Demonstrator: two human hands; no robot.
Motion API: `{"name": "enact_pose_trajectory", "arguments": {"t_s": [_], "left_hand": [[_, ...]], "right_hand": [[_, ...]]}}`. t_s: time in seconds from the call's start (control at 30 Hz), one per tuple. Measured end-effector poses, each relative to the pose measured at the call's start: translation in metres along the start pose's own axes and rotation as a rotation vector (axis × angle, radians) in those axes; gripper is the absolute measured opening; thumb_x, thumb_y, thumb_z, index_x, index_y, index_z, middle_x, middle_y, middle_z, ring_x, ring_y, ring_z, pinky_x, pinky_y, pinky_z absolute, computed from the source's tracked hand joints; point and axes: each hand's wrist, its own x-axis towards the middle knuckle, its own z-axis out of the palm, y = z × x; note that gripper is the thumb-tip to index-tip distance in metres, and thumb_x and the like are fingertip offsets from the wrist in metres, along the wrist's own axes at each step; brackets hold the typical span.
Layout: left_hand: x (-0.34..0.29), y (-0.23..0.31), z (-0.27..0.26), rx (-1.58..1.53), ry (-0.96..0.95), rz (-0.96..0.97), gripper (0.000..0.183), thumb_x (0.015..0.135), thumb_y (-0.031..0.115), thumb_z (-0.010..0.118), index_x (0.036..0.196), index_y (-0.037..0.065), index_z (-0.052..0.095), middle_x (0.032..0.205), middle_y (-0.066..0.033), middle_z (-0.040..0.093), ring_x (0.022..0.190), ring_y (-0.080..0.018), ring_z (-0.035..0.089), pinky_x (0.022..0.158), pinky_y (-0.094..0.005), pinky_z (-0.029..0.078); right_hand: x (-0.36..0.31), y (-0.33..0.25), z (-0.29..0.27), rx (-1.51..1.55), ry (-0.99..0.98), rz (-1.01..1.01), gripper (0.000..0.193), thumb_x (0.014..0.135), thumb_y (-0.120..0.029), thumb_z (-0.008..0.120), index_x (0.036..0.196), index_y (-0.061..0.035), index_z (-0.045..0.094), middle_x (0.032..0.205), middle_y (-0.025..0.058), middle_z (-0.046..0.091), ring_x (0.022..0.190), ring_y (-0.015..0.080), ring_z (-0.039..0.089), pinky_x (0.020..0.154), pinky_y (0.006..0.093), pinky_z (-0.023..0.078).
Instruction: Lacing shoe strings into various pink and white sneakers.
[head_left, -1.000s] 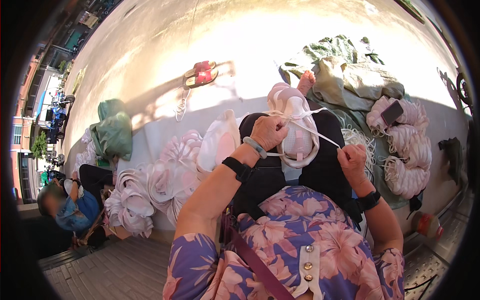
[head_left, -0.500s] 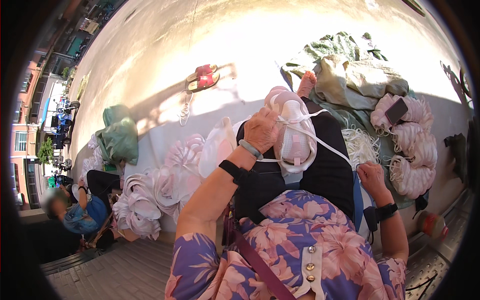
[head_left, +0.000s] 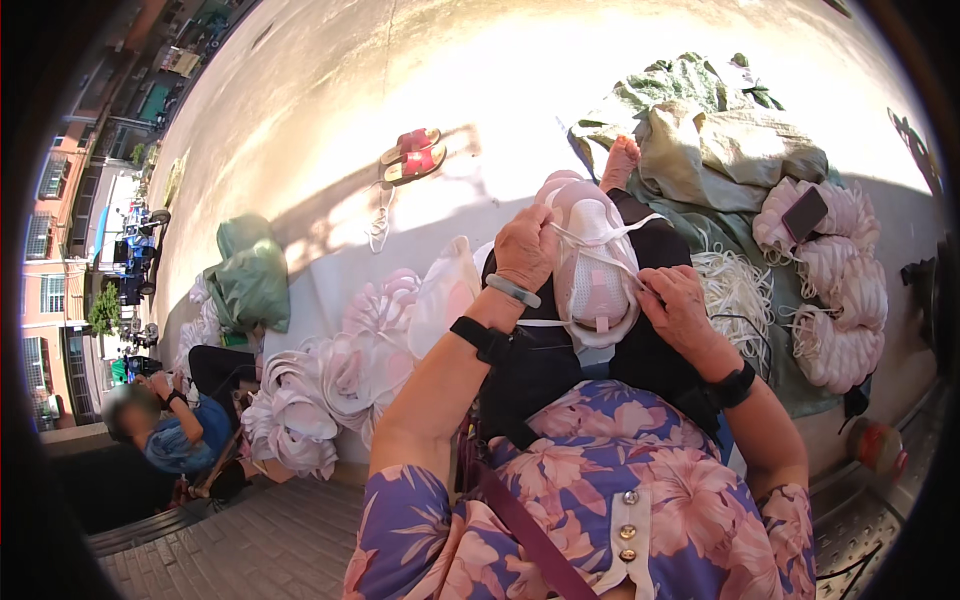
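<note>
Shoe upper [head_left: 590,295], pale pink and white, sits at the centre of the frame on our dark-trousered legs [head_left: 662,240]. Rounded pink toe end points to the top of the frame, opening faces us. Pale mesh-like tongue down the middle carries small pink tabs. White lace [head_left: 622,232] crosses the upper part and slants down its right side; a pale strand runs off to the left from near the opening.

Shoe upper lies between our two hands. Our left hand [head_left: 525,248] is at its upper-left edge, right by the lacing; our right hand [head_left: 680,305] is at its right edge, a bit lower in the frame.

Left fingers: curled in, close against the edge. Tips partly hidden, so we can't tell how tightly they close or what they pinch. Right fingers: bent, tips together, pinching the white lace where it comes down the right side.

Around: loose white laces [head_left: 735,290] just right of our legs; pinkish-white bundles [head_left: 845,300] at right of the frame, dark phone [head_left: 804,215] on top. More pale shoe pieces [head_left: 290,410] heaped at left. Red sandals [head_left: 413,157] on the ground, upper middle. Another person [head_left: 190,435] sits lower left.
</note>
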Motion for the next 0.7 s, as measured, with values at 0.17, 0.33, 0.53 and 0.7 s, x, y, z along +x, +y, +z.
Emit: {"name": "enact_pose_trajectory", "arguments": {"t_s": [0.17,0.33,0.53,0.7], "left_hand": [[0.005,0.011,0.000,-0.962,-0.205,-0.417,0.004,0.080,0.001,0.056,0.084,0.001,0.058,0.073,0.0005,0.058,0.063,-0.0052,0.054,0.058,-0.0209,0.045],[0.012,0.016,-0.009,-0.830,-0.433,-0.378,0.006,0.082,0.001,0.055,0.084,0.000,0.060,0.069,0.0006,0.058,0.060,-0.0049,0.053,0.054,-0.0193,0.044],[0.010,0.011,-0.008,-0.808,-0.311,-0.490,0.010,0.084,0.006,0.057,0.089,-0.001,0.063,0.067,0.0006,0.057,0.055,-0.0058,0.052,0.052,-0.0194,0.043],[0.002,0.003,0.002,-1.061,-0.255,-0.572,0.016,0.086,0.013,0.057,0.093,-0.001,0.062,0.068,-0.0004,0.058,0.056,-0.0069,0.052,0.054,-0.0200,0.043]], "right_hand": [[-0.001,0.001,-0.004,0.052,0.001,0.010,0.010,0.077,-0.011,0.059,0.086,-0.0057,0.058,0.072,0.0056,0.056,0.071,0.0238,0.055,0.073,0.0345,0.038],[0.005,-0.002,-0.004,0.097,0.008,0.014,0.009,0.078,-0.012,0.058,0.084,-0.0055,0.059,0.072,0.0065,0.055,0.068,0.0252,0.055,0.067,0.0344,0.040],[0.000,-0.012,-0.010,0.171,-0.074,0.038,0.006,0.078,-0.011,0.058,0.079,-0.0054,0.056,0.070,0.0095,0.053,0.066,0.0301,0.054,0.057,0.0393,0.042],[-0.024,-0.021,-0.033,0.076,-0.218,0.039,0.008,0.077,-0.011,0.059,0.076,-0.0056,0.053,0.069,0.0096,0.051,0.067,0.0302,0.054,0.057,0.0395,0.042]]}}
